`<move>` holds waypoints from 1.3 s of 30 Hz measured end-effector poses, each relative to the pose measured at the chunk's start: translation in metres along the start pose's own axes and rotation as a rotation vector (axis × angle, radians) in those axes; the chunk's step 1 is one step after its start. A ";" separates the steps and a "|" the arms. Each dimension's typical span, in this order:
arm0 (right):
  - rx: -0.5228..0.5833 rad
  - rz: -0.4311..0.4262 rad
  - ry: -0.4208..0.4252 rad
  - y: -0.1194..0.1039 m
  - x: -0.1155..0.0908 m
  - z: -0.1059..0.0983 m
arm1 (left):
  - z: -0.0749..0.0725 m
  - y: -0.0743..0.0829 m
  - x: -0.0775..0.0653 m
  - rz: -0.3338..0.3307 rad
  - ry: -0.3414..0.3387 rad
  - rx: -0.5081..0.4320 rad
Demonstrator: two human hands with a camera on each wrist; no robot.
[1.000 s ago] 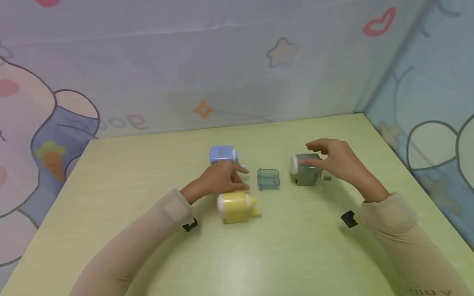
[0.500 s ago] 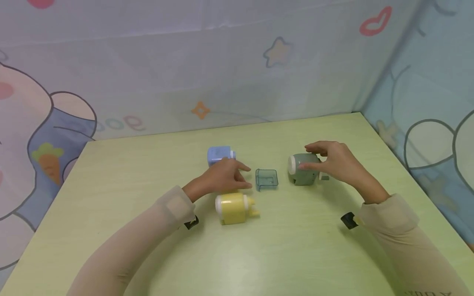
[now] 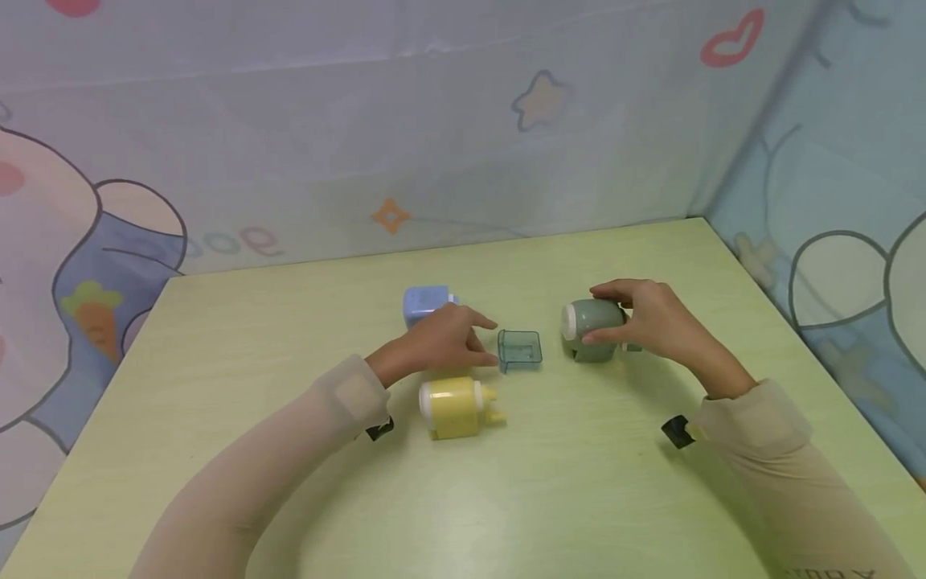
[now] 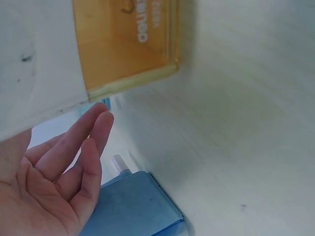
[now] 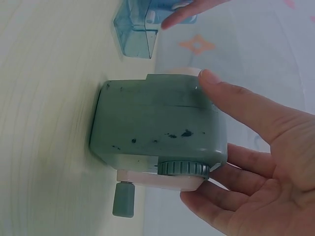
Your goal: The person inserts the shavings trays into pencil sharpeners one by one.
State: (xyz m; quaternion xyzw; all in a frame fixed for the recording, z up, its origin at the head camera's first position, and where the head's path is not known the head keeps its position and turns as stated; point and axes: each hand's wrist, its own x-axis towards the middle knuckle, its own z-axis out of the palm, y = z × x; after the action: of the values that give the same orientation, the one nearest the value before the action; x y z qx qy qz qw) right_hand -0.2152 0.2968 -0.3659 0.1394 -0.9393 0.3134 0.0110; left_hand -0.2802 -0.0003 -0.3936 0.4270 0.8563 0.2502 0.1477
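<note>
My right hand [image 3: 654, 318] grips a green crank pencil sharpener [image 3: 587, 312], thumb on the near side and fingers on the far side. In the right wrist view, dark smudges mark the sharpener's green body [image 5: 157, 123], and its crank handle [image 5: 124, 199] hangs off one side. A clear bluish shavings drawer [image 3: 518, 351] lies apart from it on the table. Just left of that drawer hovers my left hand [image 3: 443, 339], fingertips right by its edge. The left wrist view shows this hand's palm [image 4: 54, 196] holding nothing, with fingers loosely bent.
A yellow pencil sharpener [image 3: 456, 408] lies in front of my left hand, its crank pointing right. Behind that hand is a blue sharpener [image 3: 423, 302], partly hidden. All rest on a pale green table [image 3: 564, 490], backed by a patterned cloth [image 3: 304, 145].
My left hand has moved right, to the drawer's edge. The right thumb and fingers have closed in around the green sharpener. The view has shifted slightly.
</note>
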 end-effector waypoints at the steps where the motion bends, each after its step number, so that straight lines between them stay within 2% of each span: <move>1: -0.002 0.001 -0.004 0.000 0.000 0.000 | 0.000 0.000 0.000 -0.002 -0.004 0.001; 11: -0.054 -0.010 -0.008 0.002 0.002 0.001 | 0.003 0.002 0.006 -0.016 -0.036 0.029; 19: -0.056 -0.014 -0.004 0.002 0.002 0.002 | 0.004 0.007 0.009 0.011 -0.049 0.008; 30: -0.086 -0.014 -0.028 0.005 0.004 0.002 | 0.005 0.005 0.012 0.002 -0.067 -0.018; 39: -0.089 -0.020 -0.018 0.004 0.004 0.001 | 0.001 0.007 0.018 0.041 -0.068 0.003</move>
State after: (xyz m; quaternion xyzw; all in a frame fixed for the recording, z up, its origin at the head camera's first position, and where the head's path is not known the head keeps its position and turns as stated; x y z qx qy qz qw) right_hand -0.2200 0.2988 -0.3688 0.1511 -0.9509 0.2697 0.0117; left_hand -0.2857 0.0180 -0.3919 0.4527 0.8423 0.2374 0.1708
